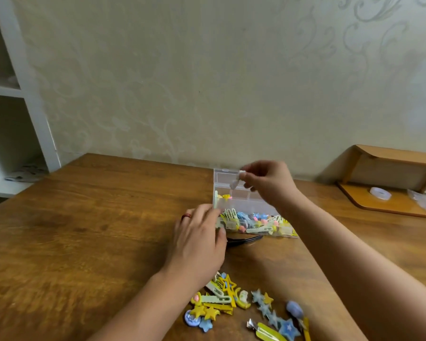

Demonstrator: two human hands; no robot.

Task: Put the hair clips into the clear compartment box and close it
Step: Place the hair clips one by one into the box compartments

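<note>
Hair clips (241, 303) lie in a loose pile on the wooden table (96, 230) at the near edge of the view, mostly yellow, blue and pale green, several with star shapes. More clips (253, 220) already fill the front compartments of the clear compartment box (231, 200), which stands on the table beyond the pile, near the wall, with its lid (225, 177) raised upright at the back. The left hand (198, 239) rests against the front left corner of the box, fingers curled onto its edge; a red ring (186, 216) sits on one finger. The right hand (268, 183) is held above the rear compartments, thumb and fingertips pinched on a small pale clip (234, 183); its exact shape is blurred. A dark item (244, 239) lies on the table just in front of the box, partly hidden by the left hand. A roll of clear tape (380, 193) sits on a separate wooden surface (379, 205) at right, well apart.
</note>
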